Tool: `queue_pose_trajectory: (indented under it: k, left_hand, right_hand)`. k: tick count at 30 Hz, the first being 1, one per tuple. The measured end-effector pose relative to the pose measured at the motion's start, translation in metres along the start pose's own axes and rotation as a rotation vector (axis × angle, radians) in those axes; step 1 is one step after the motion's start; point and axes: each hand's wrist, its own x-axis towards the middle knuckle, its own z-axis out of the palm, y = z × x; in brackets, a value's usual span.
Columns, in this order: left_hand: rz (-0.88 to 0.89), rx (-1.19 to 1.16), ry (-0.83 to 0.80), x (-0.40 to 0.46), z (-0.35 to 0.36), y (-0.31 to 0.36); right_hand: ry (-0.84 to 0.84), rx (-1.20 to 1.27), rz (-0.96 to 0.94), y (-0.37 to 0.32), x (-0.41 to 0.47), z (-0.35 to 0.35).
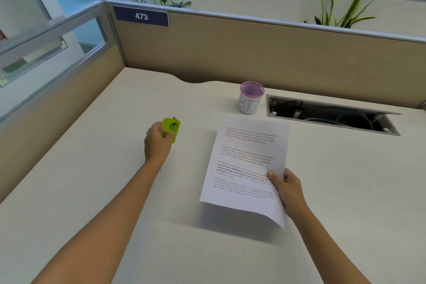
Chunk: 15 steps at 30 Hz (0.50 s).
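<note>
**Gripping Green Stapler-Type Device and Printed Sheet**

The left hand was curled round the near side of the green stapler-type device, which stood on the desk left of centre. Its exact type could not be determined. The right hand pinched the printed sheet at its lower right edge, thumb on the text side, remaining fingers hidden beneath. The sheet was held above the desk, casting a shadow on the surface below its near edge, well apart from the device. A purple mesh cup marked "BIN" stood behind the sheet, just beside an open cable tray. A partition bearing plate "473" bounded the desk's far side.
</note>
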Motion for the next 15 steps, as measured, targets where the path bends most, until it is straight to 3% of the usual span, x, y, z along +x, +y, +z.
queue_pose_trajectory:
  k: [3, 6, 15]
  left_hand:
    - [-0.101, 0.202, -0.121, 0.041, -0.001, -0.009]
    - [-0.074, 0.342, -0.211, 0.065, 0.001, -0.012]
    - [-0.040, 0.308, -0.342, 0.075, -0.001, -0.015]
  right_hand:
    - [0.010, 0.000, 0.010, 0.009, -0.004, 0.018]
    - [0.033, -0.026, -0.014, 0.016, -0.005, 0.030]
    - [0.174, -0.071, -0.047, 0.023, -0.011, 0.037]
